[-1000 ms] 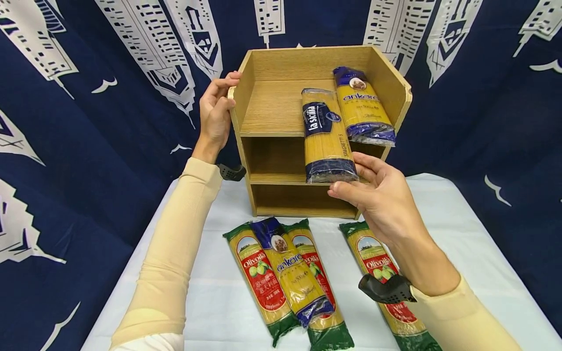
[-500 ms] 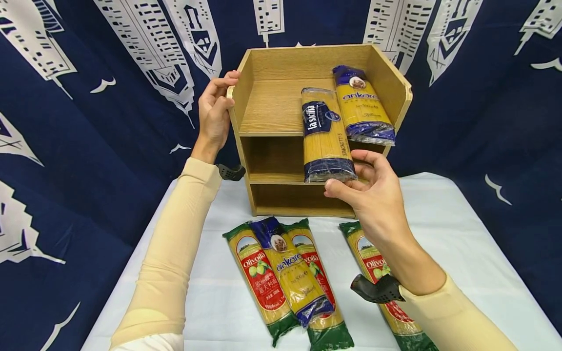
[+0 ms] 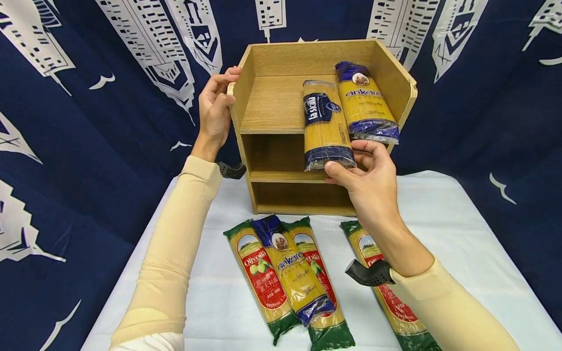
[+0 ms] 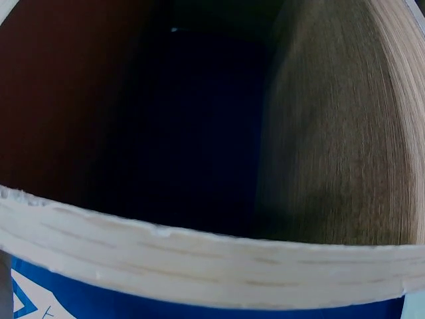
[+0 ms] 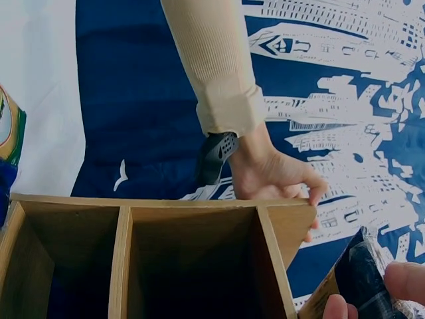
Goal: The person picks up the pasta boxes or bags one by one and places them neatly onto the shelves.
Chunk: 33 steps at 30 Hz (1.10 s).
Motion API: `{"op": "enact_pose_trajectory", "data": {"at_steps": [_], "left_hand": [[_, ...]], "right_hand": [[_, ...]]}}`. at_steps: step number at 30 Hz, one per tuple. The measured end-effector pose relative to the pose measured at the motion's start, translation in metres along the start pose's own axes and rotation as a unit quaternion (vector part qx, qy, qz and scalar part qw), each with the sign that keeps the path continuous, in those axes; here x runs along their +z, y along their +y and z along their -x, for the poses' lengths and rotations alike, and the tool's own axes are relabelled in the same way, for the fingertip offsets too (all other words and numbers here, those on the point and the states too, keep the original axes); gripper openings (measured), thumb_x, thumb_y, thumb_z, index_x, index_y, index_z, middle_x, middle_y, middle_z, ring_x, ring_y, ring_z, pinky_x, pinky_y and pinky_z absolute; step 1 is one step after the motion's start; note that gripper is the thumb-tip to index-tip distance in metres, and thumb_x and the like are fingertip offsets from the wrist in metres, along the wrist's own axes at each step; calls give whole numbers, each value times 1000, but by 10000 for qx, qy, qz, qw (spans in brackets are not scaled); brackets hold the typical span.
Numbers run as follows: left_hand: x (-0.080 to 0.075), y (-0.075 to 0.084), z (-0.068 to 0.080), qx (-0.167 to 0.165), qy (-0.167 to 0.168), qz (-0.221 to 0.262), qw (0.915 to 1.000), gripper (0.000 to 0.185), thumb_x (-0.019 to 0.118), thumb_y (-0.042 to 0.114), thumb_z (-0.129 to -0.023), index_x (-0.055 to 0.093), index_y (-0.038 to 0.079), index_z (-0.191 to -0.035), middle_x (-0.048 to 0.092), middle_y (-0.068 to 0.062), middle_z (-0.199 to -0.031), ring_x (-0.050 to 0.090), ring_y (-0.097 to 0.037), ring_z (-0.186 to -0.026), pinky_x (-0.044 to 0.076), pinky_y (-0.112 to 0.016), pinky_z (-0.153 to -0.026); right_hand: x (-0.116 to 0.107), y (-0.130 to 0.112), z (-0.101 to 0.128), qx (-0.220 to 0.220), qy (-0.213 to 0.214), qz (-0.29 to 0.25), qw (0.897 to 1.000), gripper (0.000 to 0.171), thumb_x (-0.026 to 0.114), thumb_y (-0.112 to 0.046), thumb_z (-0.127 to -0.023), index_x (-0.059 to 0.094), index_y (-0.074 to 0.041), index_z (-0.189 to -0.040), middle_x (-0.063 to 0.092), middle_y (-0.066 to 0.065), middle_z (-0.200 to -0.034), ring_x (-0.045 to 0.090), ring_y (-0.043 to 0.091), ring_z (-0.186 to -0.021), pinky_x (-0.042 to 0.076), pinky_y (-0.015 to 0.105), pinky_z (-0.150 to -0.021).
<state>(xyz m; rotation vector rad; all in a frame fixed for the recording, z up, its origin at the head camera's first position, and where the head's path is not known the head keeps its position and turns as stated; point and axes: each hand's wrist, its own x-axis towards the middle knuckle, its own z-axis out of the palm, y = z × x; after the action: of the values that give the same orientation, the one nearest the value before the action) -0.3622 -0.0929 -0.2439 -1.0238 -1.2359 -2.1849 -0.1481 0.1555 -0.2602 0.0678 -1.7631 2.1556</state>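
Observation:
A wooden shelf unit (image 3: 272,105) stands at the back of the table. On its top tier lie a blue and yellow la sicilia spaghetti pack (image 3: 325,126) and, to its right, an ankara pack (image 3: 366,105). My right hand (image 3: 366,178) grips the near end of the la sicilia pack, thumb below and fingers curled round it. That end overhangs the tier's front edge. My left hand (image 3: 215,109) holds the shelf's left side wall at its top corner; the right wrist view shows the left hand (image 5: 279,176) there too. The left wrist view shows only blurred wood (image 4: 345,146).
Several spaghetti packs lie on the white tablecloth (image 3: 210,273) in front of the shelf: two Olivoila packs (image 3: 259,275) with an ankara pack (image 3: 291,273) on top, and another Olivoila pack (image 3: 391,297) under my right forearm. A dark blue curtain (image 3: 88,122) hangs behind.
My right hand has pushed the la sicilia pack further back onto the top tier, and its fingers have curled round the pack's near end. The left hand has stayed on the shelf wall.

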Motion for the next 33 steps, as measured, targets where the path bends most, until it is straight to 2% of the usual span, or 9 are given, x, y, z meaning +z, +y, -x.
{"op": "enact_pose_trajectory", "data": {"at_steps": [5, 11, 17, 23, 33], "left_hand": [[0, 0, 0, 3, 24, -12, 10000, 31, 51, 3, -72, 68, 2, -99, 62, -23, -125, 51, -30, -131, 35, -35, -114], [2, 0, 1, -16, 30, -3, 10000, 31, 51, 2, -72, 68, 2, -99, 62, -23, -126, 51, -30, -131, 35, -35, -114], [2, -1, 1, 19, 57, 52, 10000, 31, 51, 2, -72, 68, 1, -98, 63, -22, -124, 51, -31, -132, 34, -35, -115], [2, -1, 1, 17, 74, 84, 9999, 32, 51, 2, -71, 68, 1, -99, 63, -23, -125, 51, -30, -132, 34, -35, -115], [0, -1, 1, 24, 40, 2, 10000, 32, 51, 2, -72, 68, 0, -99, 63, -22, -125, 51, -30, -132, 33, -35, -115]], "right_hand": [[0, 2, -6, -96, 22, 184, 9998, 55, 77, 7, -82, 46, -4, -126, 54, 19, -109, 71, 22, -77, 61, 36, -74], [-1, 5, -13, -249, 116, 701, 9972, 55, 82, 1, -80, 50, -5, -124, 50, 13, -107, 69, 18, -71, 61, 34, -75], [-1, 3, -21, -201, 247, 1338, 9905, 54, 86, -11, -79, 53, -6, -121, 51, 11, -106, 73, 17, -74, 60, 29, -74], [2, 5, -30, -447, 445, 1477, 9870, 49, 86, -15, -79, 53, -7, -113, 55, 11, -99, 74, 17, -72, 60, 28, -70], [5, 19, -48, -1200, 1109, 2103, 9639, 45, 89, -28, -76, 51, -10, -93, 65, 11, -78, 73, 19, -60, 55, 25, -56]]}}
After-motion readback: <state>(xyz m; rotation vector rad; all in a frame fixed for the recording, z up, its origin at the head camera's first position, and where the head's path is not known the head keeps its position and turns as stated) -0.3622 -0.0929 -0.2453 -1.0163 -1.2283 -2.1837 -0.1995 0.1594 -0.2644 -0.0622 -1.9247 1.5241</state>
